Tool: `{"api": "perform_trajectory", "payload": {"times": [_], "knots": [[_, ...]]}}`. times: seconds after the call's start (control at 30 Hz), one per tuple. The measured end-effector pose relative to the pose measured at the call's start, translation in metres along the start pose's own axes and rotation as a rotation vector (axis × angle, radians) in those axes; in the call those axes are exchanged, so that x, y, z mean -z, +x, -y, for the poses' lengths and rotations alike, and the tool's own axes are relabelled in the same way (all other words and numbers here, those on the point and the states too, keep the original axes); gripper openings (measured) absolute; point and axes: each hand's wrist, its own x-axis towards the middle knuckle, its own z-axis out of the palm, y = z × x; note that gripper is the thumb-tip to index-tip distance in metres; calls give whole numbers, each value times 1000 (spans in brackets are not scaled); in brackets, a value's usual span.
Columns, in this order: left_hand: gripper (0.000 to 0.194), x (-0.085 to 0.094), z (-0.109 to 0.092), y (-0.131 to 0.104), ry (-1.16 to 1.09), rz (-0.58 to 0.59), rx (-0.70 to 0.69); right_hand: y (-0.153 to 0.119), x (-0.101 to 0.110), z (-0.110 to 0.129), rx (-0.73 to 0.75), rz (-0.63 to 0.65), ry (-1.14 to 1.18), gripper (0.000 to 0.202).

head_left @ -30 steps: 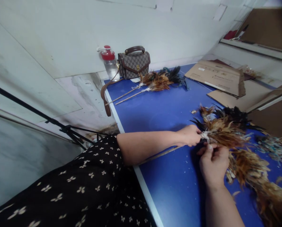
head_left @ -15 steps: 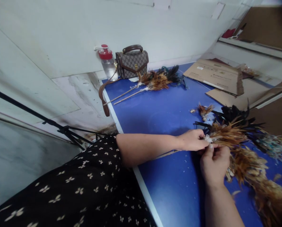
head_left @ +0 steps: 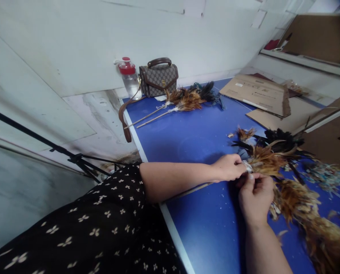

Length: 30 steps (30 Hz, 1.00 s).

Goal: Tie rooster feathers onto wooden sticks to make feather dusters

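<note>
Brown feathers [head_left: 265,161] are bound with white string [head_left: 247,166] to a thin stick [head_left: 197,188], making a feather duster that lies low over the blue table. My left hand [head_left: 230,167] is closed around it just behind the binding, its forearm covering part of the stick. Close by, my right hand [head_left: 257,196] pinches thumb against fingers at the lower side of the binding; what sits between those fingertips is hidden. Black feathers [head_left: 282,140] lie beyond the brown ones. Tan feather bunches [head_left: 298,198] spread to the right of my right hand.
Two finished-looking feather sticks [head_left: 187,101] lie near a patterned handbag [head_left: 158,79] and a red-capped bottle [head_left: 128,78] at the back. Flat cardboard [head_left: 255,95] rests at the far right. Bluish feathers [head_left: 324,175] lie at right; a black tripod leg [head_left: 44,135] stands left.
Both hands have shifted very slightly left with the brown feathers, and the view has tilted a little. Their grips look much the same.
</note>
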Motion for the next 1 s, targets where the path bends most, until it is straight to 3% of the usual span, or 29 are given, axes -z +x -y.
{"api": "perform_trajectory", "payload": {"times": [0.23,0.4,0.53,0.73,1.0], "knots": [[22,0,-16,-11,-142,58,146,-1,2,8,4,-33,15,59],[24,-1,-12,-9,-166,75,163,-1,2,13,-14,-95,22,58],[27,-1,-8,-6,-195,83,187,-2,4,10,-20,-119,-42,47],[32,0,-13,-9,-236,101,229,0,11,10,4,-258,-291,20],[32,4,-14,-4,-291,123,258,3,18,23,21,-331,-298,16]]}}
